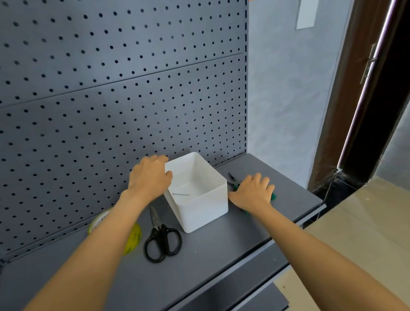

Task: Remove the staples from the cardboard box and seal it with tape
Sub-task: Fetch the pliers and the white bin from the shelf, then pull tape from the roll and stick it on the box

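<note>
Left hand (150,178): fingers curled over the left rim of the white rectangular plastic bin (201,209), centre frame.
Right hand (253,192): laid flat, fingers relaxed, on green-handled pliers (232,179).

The shelf (213,255) and the pegboard (109,89) behind it look like matt grey painted metal. The bin (201,209) is smooth white plastic with a faint sheen. The scissors (161,237) have glossy black plastic handles and dull metal blades. The cardboard box (386,234) is matt brown paperboard.
</note>
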The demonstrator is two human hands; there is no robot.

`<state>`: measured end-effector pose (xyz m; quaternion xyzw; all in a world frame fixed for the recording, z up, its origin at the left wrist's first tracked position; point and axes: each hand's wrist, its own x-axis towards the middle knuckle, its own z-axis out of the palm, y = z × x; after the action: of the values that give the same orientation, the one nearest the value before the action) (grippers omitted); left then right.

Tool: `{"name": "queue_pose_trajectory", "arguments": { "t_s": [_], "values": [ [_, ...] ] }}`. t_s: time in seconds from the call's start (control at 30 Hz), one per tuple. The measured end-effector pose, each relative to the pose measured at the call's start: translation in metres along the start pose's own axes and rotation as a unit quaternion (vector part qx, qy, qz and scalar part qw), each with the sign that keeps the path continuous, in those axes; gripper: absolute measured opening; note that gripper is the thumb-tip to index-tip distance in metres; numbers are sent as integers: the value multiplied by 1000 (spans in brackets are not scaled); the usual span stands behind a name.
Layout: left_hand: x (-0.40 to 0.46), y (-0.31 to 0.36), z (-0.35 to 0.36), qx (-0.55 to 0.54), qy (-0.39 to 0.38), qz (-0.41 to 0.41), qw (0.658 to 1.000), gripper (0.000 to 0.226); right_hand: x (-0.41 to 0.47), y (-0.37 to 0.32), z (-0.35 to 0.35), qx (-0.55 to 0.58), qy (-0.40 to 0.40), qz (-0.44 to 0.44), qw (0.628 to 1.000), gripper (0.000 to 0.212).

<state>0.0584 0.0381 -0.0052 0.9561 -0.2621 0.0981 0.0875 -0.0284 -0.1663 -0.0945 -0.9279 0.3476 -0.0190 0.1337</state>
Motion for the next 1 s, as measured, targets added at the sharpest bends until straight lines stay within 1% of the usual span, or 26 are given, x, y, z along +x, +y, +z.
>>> {"name": "queue_pose_trajectory", "arguments": {
  "t_s": [0.1,0.27,0.4,0.5,0.6,0.67,0.77,0.9,1.0],
  "values": [
    [1,-7,-6,7,-7,-10,1000,38,6,1,-19,23,-8,-17,1000,64],
    [-1,-17,-17,7,-5,-23,1000,38,12,-15,-59,52,20,-112,992,45],
    [-5,-24,-27,10,6,-33,999,36,7,-42,-82,26,61,-190,980,44],
    [-15,-34,-37,27,3,-42,999,41,1,-65,-92,-6,94,-255,962,41],
    [-29,-53,-44,56,-5,-60,997,35,-8,-86,-94,-35,116,-307,944,41],
    [-40,-67,-49,75,-9,-74,994,31,-16,-101,-94,-51,120,-338,932,42],
    [-59,-85,-56,87,-12,-103,991,30,-29,-123,-91,-59,120,-386,913,44],
    [-83,-103,-59,94,-9,-142,985,32,-50,-152,-84,-29,91,-431,897,48],
    [-98,-116,-60,91,-12,-162,982,30,-69,-170,-76,-1,72,-457,887,48]
  ]
}}
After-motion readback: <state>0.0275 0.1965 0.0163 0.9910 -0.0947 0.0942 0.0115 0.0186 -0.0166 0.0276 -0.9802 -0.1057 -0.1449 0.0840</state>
